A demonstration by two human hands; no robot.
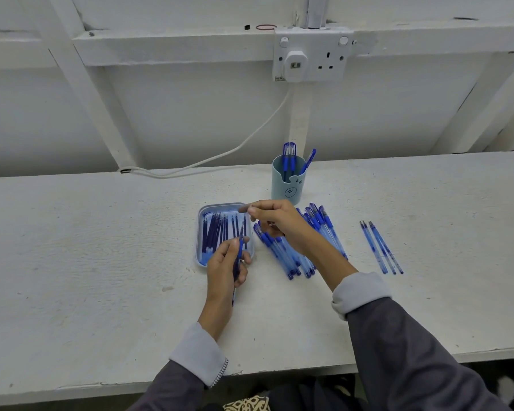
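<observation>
Grey sleeves rise from the near edge of the white worktop; the left forearm runs straight away from the person, and the left hand curls its fingers round a blue pen; the pen's long axis runs away from the person, tip over the near right part of a pale blue tray of dark refills; the right hand reaches leftwards across a heap of capped pens, fingertips bunched above the tray's far right corner, too blurred to tell whether they pinch anything; a pen cup stands just behind.
</observation>
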